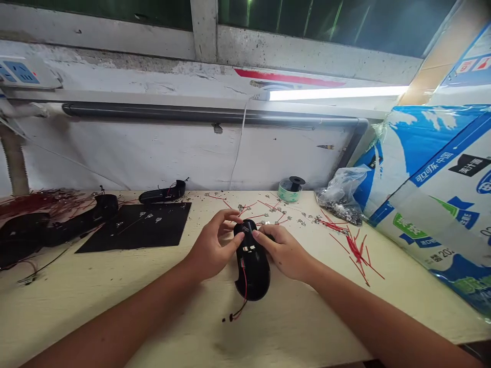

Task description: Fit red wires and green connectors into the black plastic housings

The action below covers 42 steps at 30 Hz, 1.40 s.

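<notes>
A black plastic mouse-shaped shell (251, 273) lies on the pale work table (72, 301), a thin red wire running from its underside to a small dark end piece (230, 317). My left hand (211, 245) grips its upper end from the left, thumb and fingers around the tip. My right hand (281, 251) presses on the same end from the right. Small metal parts with red wires (264, 212) lie scattered just beyond my fingers. The hands hide the top of the shell.
Further black shells (163, 193) and a black mat (134, 227) sit at left, beside a heap of red wires (38, 202). Loose red wires (357, 251), a small spool (290, 189) and a plastic bag of metal parts (339, 197) lie at right, against a large printed carton (433, 194).
</notes>
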Tool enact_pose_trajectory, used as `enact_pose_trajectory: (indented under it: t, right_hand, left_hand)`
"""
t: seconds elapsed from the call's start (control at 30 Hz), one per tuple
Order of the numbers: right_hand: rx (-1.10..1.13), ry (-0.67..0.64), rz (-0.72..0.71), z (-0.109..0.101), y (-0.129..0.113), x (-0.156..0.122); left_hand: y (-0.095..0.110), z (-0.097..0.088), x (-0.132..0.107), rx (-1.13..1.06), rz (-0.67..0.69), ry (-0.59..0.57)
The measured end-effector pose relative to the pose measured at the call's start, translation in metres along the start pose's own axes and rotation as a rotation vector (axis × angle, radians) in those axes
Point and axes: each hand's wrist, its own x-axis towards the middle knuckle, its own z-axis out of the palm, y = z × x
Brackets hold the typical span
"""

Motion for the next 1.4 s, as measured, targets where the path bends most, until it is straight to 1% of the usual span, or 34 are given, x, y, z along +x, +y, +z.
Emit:
enact_pose_trajectory:
  t: [0.07, 0.1, 0.17, 0.23, 0.27, 0.33, 0.4, 0.47, 0.57, 0.73, 0.93, 1.13, 1.2, 1.3, 1.4]
  right_hand:
    - [-0.001, 0.005, -0.004, -0.001, 0.000, 0.000]
    - [-0.008, 0.013, -0.004, -0.001, 0.001, 0.000]
    - [-0.035, 0.043, -0.018, 0.000, 0.003, 0.000]
    - [-0.056, 0.052, -0.053, 0.001, 0.005, 0.001]
    - [-0.062, 0.051, -0.066, 0.001, 0.005, 0.001]
    - [-0.059, 0.045, -0.075, 0.001, 0.006, 0.002]
    - [-0.053, 0.053, -0.064, 0.001, 0.005, 0.002]
    - [-0.047, 0.066, -0.050, 0.001, 0.005, 0.002]
    - [-0.019, 0.084, -0.053, 0.002, 0.007, 0.002]
    - [-0.020, 0.196, -0.084, 0.004, 0.009, 0.002]
    - [-0.048, 0.284, -0.108, 0.008, 0.006, -0.001]
    - [-0.081, 0.349, -0.115, 0.009, 0.002, -0.001]
    - [-0.090, 0.376, -0.133, 0.009, -0.001, -0.003]
    - [-0.110, 0.413, -0.161, 0.009, -0.005, -0.005]
    - [-0.136, 0.435, -0.176, 0.009, -0.005, -0.006]
  left_hand:
    - [-0.003, -0.005, 0.000, 0.189, 0.154, 0.012]
    - [-0.004, -0.007, 0.000, 0.316, 0.265, 0.000]
    - [-0.006, -0.010, 0.001, 0.528, 0.472, -0.045]
    - [-0.007, -0.011, 0.002, 0.677, 0.657, -0.089]
    - [-0.007, -0.011, 0.002, 0.736, 0.729, -0.100]
    - [-0.006, -0.011, 0.003, 0.834, 0.810, -0.088]
    - [-0.004, -0.011, 0.004, 0.899, 0.815, -0.043]
    - [-0.003, -0.013, 0.005, 0.932, 0.797, 0.009]
    - [-0.004, -0.015, 0.006, 0.962, 0.754, 0.051]
    - [-0.008, -0.013, 0.004, 0.892, 0.698, 0.124]
    - [-0.001, -0.011, 0.002, 0.832, 0.667, 0.195]
    - [-0.001, -0.006, 0.000, 0.713, 0.743, 0.181]
    - [0.000, -0.002, -0.001, 0.653, 0.757, 0.158]
    - [0.003, 0.002, -0.002, 0.583, 0.736, 0.116]
    - [0.006, 0.003, -0.003, 0.561, 0.673, 0.078]
